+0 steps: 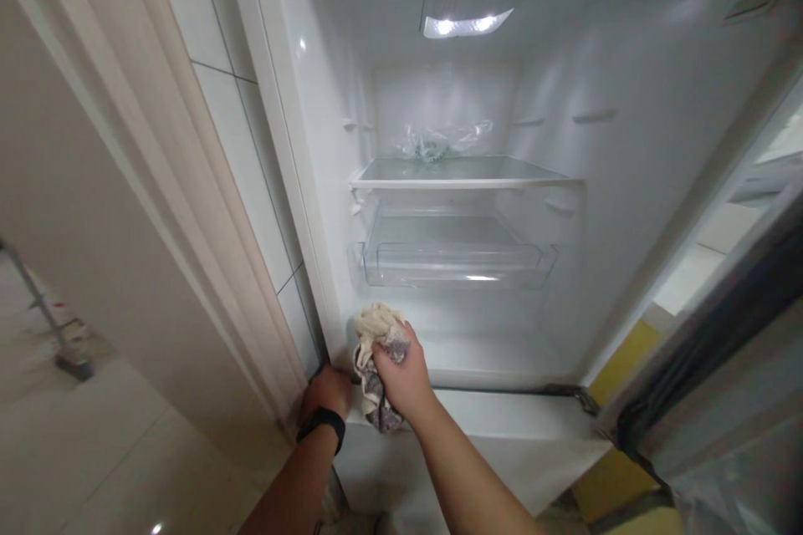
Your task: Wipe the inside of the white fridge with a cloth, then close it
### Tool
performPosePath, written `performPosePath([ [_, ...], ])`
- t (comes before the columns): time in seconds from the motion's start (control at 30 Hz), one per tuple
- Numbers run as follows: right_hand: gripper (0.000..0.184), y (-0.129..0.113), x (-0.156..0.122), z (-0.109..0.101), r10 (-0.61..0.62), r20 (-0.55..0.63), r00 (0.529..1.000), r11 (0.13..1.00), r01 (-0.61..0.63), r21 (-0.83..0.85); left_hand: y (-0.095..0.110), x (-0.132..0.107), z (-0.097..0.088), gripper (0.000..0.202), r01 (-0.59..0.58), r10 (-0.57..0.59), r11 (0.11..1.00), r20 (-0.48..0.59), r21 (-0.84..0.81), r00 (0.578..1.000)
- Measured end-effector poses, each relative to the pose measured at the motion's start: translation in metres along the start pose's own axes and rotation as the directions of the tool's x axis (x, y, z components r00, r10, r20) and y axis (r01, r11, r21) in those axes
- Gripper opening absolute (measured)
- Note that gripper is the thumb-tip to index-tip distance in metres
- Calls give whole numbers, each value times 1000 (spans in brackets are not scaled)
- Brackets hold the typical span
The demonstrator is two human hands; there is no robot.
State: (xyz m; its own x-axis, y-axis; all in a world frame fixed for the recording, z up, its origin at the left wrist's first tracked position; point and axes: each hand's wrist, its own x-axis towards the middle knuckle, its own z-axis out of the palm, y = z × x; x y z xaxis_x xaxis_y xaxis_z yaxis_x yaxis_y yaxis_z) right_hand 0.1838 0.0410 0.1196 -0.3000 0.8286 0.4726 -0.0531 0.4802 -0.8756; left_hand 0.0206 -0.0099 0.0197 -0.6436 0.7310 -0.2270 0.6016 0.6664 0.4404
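Note:
I look into an open white fridge (314,142). My right hand (405,380) is closed around a crumpled cream and grey cloth (376,330), held at the lower left front corner of the fridge floor. My left hand (326,391), with a black band on the wrist, rests against the fridge's lower left edge, fingers curled on the frame. A glass shelf (464,177) sits halfway up, with a clear plastic bag (436,142) at its back. Below it is a clear drawer (455,259).
The fridge door (721,351) stands open at right with a dark seal. A tiled wall (219,100) and a beige door frame (125,142) stand at left. A mop base (69,355) lies on the shiny floor at far left. The fridge lamp (467,21) is lit.

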Motion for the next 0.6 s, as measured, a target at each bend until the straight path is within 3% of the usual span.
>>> performPosePath([
  [0.13, 39, -34, 37, 11, -116, -39, 993, 960, 122, 252, 1, 3, 2, 32, 21, -21, 999, -7, 30, 1000],
  [0.23, 44, -73, 84, 6, -207, -131, 970, 918, 239, 316, 2, 8, 5, 35, 59, -59, 996, -6, 66, 998],
  [0.33, 43, -119, 135, 1, -210, -243, 947, 869, 295, 397, 1, 11, 7, 36, 36, -35, 998, -14, 59, 999],
  [0.5, 42, -177, 228, 12, -168, -434, 885, 825, 367, 430, 0, 9, 7, 34, 5, -3, 999, -33, 36, 999],
  [0.6, 45, -191, 263, 29, -219, -406, 887, 877, 361, 317, 4, 7, 6, 35, 23, -22, 1000, -33, 10, 999],
])
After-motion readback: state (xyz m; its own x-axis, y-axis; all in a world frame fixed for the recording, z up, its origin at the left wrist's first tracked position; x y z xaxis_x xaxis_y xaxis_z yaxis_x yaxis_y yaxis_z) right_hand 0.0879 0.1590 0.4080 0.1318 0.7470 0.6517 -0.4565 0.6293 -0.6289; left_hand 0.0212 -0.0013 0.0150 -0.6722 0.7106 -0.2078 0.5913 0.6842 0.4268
